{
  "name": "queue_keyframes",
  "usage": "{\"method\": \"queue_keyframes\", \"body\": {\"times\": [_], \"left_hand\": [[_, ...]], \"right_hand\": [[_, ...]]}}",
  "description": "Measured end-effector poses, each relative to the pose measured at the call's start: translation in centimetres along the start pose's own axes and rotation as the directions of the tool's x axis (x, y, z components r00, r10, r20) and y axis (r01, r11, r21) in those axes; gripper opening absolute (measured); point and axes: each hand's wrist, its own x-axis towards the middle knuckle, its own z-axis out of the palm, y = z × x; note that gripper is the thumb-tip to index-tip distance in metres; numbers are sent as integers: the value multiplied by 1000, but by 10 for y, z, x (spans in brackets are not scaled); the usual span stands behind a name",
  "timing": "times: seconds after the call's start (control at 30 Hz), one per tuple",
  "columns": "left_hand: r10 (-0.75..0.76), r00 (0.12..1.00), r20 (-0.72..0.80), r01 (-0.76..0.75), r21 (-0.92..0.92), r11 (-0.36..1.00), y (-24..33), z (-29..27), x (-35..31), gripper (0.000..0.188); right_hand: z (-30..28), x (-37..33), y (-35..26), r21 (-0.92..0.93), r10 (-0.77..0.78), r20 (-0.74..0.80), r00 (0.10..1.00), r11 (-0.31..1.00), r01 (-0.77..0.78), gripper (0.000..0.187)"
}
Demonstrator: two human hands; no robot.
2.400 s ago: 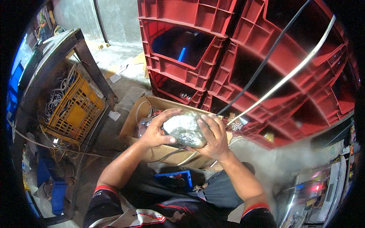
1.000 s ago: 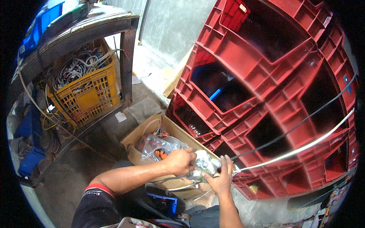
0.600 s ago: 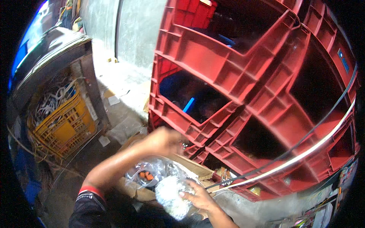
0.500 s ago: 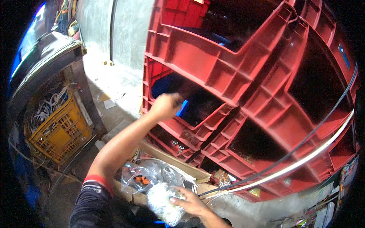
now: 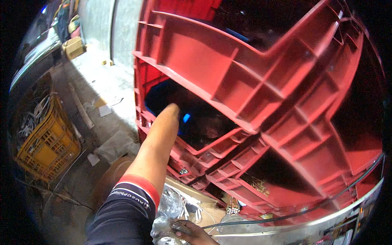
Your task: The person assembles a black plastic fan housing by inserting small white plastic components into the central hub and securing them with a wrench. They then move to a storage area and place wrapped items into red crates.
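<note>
My left arm stretches up into the dark opening of a stacked red plastic crate (image 5: 192,51). Only the back part of my left hand (image 5: 173,111) catches light; its fingers are lost in shadow, so what they touch is hidden. A small bright blue piece (image 5: 186,118) shows inside the opening beside that hand. Low in the view, my right hand (image 5: 190,232) is closed on a crumpled clear plastic bag (image 5: 162,229), partly covered by my left sleeve. Another clear plastic bag (image 5: 170,201) lies just beyond it.
A yellow crate (image 5: 49,151) filled with white cables stands at the left. Black and white cables (image 5: 261,222) cross in front of the red crates. Below the crates are a cardboard box edge (image 5: 196,194) and a bundle of thin rods (image 5: 233,206). A small carton (image 5: 73,47) sits farther back.
My left hand has gone deeper into the red crate's opening. The right hand with its plastic bag sits lower, and the view has shifted closer to the crates.
</note>
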Motion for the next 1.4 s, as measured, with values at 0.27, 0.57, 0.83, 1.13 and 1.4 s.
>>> {"method": "queue_keyframes", "body": {"times": [0.27,0.57,0.83,1.13,1.4], "left_hand": [[83,987,-140,-150,-589,794,-54,-56,-55,60],[121,933,-339,-323,-642,696,-68,-105,-163,92],[79,991,-111,-135,-715,686,-137,-127,-181,70],[271,884,381,467,-747,-473,-170,-27,-360,68],[285,956,75,249,-724,-643,-173,-40,-440,53]], "right_hand": [[6,10,62,128,-99,-68,993,986,107,50],[7,16,47,125,9,-124,992,992,7,52],[10,8,38,98,-20,-92,996,995,29,53],[8,3,16,205,-109,-200,974,967,150,47],[17,-3,8,197,-195,-212,958,951,237,51]]}}
